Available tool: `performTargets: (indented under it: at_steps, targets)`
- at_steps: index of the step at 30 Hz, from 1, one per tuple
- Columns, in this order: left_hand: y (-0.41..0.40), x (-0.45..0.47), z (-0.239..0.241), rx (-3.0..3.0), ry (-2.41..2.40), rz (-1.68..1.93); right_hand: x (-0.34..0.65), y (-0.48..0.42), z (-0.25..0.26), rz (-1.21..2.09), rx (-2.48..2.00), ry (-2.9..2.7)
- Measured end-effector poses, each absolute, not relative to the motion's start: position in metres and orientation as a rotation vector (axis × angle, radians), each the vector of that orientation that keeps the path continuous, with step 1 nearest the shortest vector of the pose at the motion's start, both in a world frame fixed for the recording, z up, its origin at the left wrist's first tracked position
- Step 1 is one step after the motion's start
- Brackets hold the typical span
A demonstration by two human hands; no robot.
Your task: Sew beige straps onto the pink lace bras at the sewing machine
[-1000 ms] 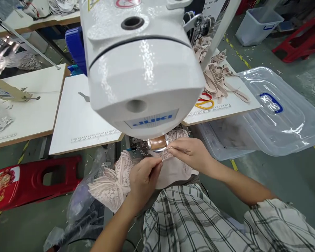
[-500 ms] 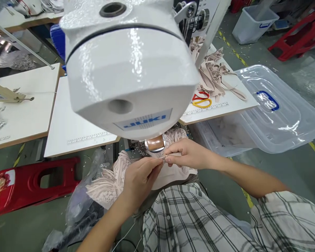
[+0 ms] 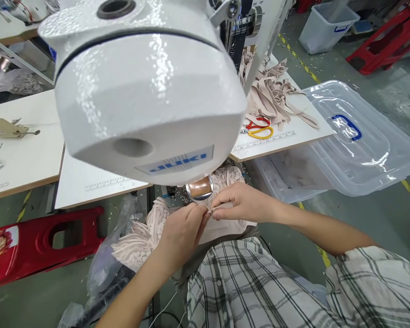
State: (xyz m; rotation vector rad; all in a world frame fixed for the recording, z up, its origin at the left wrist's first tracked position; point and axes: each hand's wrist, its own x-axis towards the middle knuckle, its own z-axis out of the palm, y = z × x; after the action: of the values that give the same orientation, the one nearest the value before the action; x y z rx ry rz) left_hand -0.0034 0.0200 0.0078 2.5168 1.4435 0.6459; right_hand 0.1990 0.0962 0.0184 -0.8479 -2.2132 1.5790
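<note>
Just below the white JUKI sewing machine head [image 3: 146, 105], my two hands meet at their fingertips. My left hand [image 3: 183, 228] pinches the edge of a pale pink fabric strip. From the other side my right hand [image 3: 241, 202] grips the same strip, its fingers closed, with a bit of it showing between thumb and forefinger. Pale pink lace fabric [image 3: 150, 228] lies bunched over my lap, beneath and to the left of the hands. Close above the fingertips is a shiny copper-coloured machine part [image 3: 200, 187]. The needle area is hidden behind the machine head.
At right, the white table [image 3: 269, 148] holds pink fabric strips [image 3: 269, 98] and scissors with red and yellow handles [image 3: 260, 132]. A clear plastic lid [image 3: 372, 155] lies over a bin beside it. A red stool [image 3: 30, 246] stands at left, near a plastic bag [image 3: 105, 269].
My view has shifted, so the machine head appears further left. Both hands stay together on the strip; the fingers have moved slightly.
</note>
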Motion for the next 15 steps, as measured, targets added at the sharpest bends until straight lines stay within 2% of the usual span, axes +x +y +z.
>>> performTargets:
  at_steps: [6, 12, 15]
  targets:
    - [0.017, 0.002, 0.001, 2.570, 1.514, 0.663, 0.200, 0.087, 0.018, 1.241, -0.858, -2.277]
    - [0.022, 0.001, 0.003, 2.318, 1.753, 0.762, 0.184, 0.113, 0.035, 1.227, -0.947, -2.395]
    - [0.027, -0.013, -0.005, 2.583, 1.822, 0.852, 0.174, 0.128, 0.044, 1.129, -0.997, -2.508]
